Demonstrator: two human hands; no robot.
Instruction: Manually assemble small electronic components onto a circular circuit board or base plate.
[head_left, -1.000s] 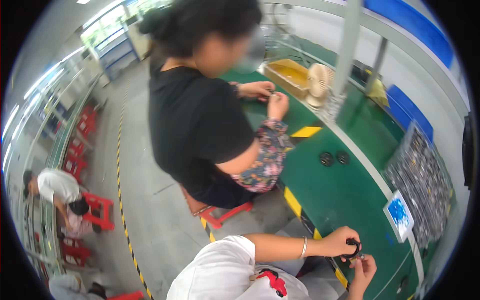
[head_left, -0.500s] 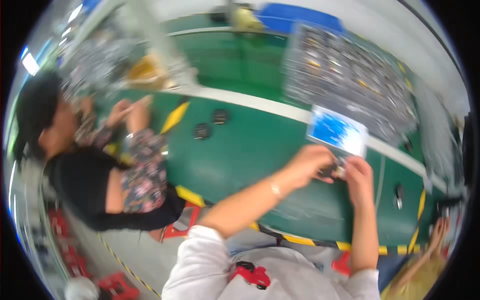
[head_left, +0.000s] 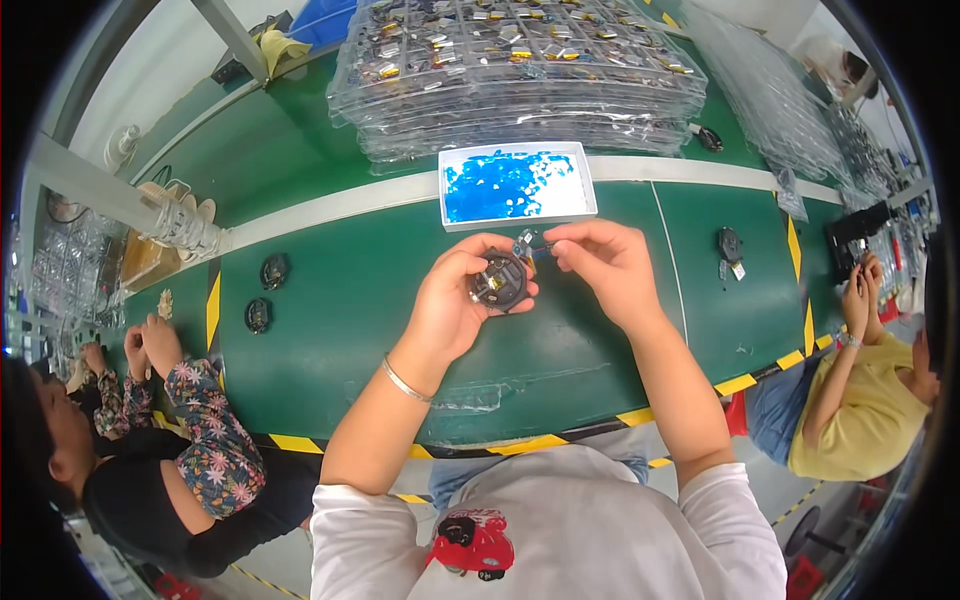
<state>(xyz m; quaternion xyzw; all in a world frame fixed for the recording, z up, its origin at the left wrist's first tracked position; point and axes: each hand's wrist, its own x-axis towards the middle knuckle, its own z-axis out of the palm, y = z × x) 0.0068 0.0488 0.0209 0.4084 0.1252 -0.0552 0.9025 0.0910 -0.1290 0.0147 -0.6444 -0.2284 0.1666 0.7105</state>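
My left hand [head_left: 445, 305] is closed around a round black housing [head_left: 499, 282], its open side up and parts showing inside. With thumb and forefinger my right hand [head_left: 612, 268] pinches a small electronic piece [head_left: 527, 243] at the housing's upper right edge. Whether that piece is joined to the housing, I cannot tell. Just beyond both hands stands a shallow white box [head_left: 519, 223] holding many small blue pieces.
Stacked clear plastic trays [head_left: 420, 140] with small parts stand behind the white box. Two round black units [head_left: 274, 270] lie at left, another black unit [head_left: 730, 243] at right. Co-workers sit on both sides. Yellow-black tape [head_left: 530, 446] marks the green table's front edge.
My view has swung right and steadied, so box, trays and hands appear farther left. The round housing now shows clearly in my left hand; earlier it was blurred and mostly hidden.
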